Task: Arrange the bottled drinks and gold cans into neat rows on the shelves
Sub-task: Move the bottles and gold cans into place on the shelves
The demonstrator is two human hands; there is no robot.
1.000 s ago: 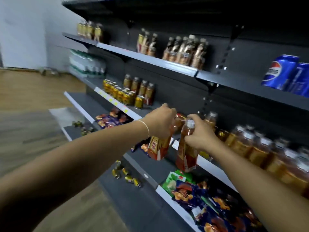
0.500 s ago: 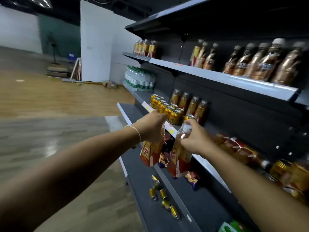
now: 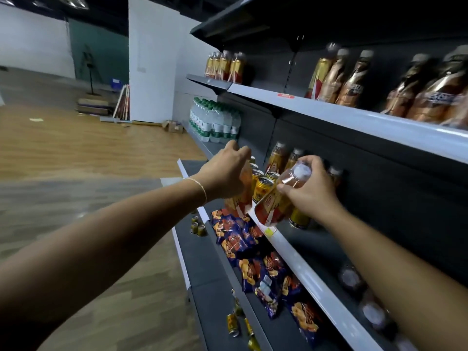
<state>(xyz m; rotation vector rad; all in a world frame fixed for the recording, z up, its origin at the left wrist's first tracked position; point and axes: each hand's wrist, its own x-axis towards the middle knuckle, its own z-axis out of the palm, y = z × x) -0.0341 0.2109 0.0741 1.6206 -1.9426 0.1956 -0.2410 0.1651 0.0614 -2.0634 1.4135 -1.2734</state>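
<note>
At the middle shelf (image 3: pixel 304 269): both bottles are now up beside the gold cans (image 3: pixel 263 188); earlier they hung lower.
Right hand (image 3: pixel 311 191): fingers curled around the right bottle (image 3: pixel 276 201).
Right bottle axis: slanted, cap up-right, base at the shelf's front edge.
Left hand (image 3: pixel 225 176): grips the left bottle (image 3: pixel 240 198) from above, nearly upright, cap hidden.

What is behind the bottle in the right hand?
Gold cans stand just behind it on the shelf, with more bottles further back. The bottle and the right hand hide part of those rows, so I cannot count them.
</note>
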